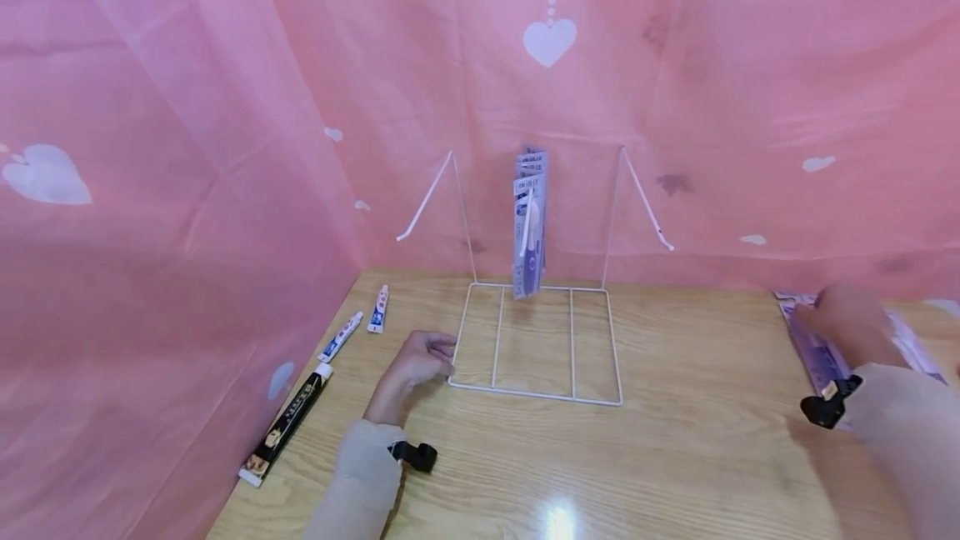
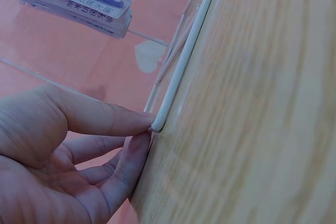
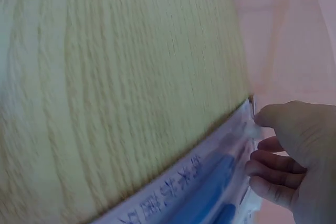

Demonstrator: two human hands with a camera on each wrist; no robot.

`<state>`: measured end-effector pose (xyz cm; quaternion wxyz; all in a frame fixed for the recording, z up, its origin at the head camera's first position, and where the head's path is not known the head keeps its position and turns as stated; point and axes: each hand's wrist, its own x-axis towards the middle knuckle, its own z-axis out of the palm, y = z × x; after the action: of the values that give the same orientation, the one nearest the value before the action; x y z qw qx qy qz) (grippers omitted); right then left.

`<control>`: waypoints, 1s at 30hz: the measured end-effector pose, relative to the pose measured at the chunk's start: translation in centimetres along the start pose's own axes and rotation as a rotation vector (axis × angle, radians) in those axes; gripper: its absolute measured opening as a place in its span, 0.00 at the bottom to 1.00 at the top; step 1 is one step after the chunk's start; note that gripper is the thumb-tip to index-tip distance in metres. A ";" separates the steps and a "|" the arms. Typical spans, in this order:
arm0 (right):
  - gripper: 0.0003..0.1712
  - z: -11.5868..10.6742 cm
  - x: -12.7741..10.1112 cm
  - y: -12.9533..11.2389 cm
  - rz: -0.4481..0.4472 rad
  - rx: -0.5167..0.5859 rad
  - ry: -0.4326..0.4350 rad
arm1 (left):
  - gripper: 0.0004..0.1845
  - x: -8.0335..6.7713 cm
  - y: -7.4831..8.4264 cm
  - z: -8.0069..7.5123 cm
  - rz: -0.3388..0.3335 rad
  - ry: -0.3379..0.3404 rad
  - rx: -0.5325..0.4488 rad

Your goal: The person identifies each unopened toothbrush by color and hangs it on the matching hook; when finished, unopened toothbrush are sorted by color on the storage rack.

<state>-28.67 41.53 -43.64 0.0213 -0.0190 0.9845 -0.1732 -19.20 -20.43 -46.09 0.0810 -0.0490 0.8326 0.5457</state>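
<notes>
A white wire display rack [image 1: 534, 395] stands on the table, with several purple-and-white packaged toothbrushes [image 1: 519, 232] hanging from its middle hook. My left hand [image 1: 420, 359] pinches the front left corner of the rack's base between thumb and fingers, plainly seen in the left wrist view. Far to the right, my right hand [image 1: 855, 323] is over more packaged toothbrushes [image 1: 813, 357] lying on the table. Up close in the right wrist view, thumb and fingers are spread apart right at the edge of a toothbrush pack [image 3: 173, 192], fingers loosely bent.
Two small toothpaste tubes [image 1: 378, 309] and a long black toothpaste tube [image 1: 287, 426] lie along the table's left side. The rack's left arm [image 1: 426, 194] and right arm [image 1: 647, 198] stick out bare. Pink cloth [image 1: 720, 90] hangs behind and to the left.
</notes>
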 end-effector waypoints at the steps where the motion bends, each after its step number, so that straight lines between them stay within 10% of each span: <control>1: 0.20 0.1 -0.1 0.0 0.008 -0.004 0.011 | 0.28 0.0 0.0 0.1 0.005 -0.002 0.001; 17: 0.15 -0.1 -1.4 0.0 0.037 -0.009 0.084 | 0.28 0.0 0.5 0.9 0.009 -0.022 0.010; 30: 0.22 -5.6 -5.0 -9.8 -0.051 0.084 0.302 | 0.29 0.1 -0.1 0.4 0.014 0.012 0.027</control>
<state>-23.64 34.44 -34.82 -0.1307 -0.0167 0.9675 -0.2156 -19.21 -20.14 -46.36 0.0731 -0.0453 0.8407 0.5346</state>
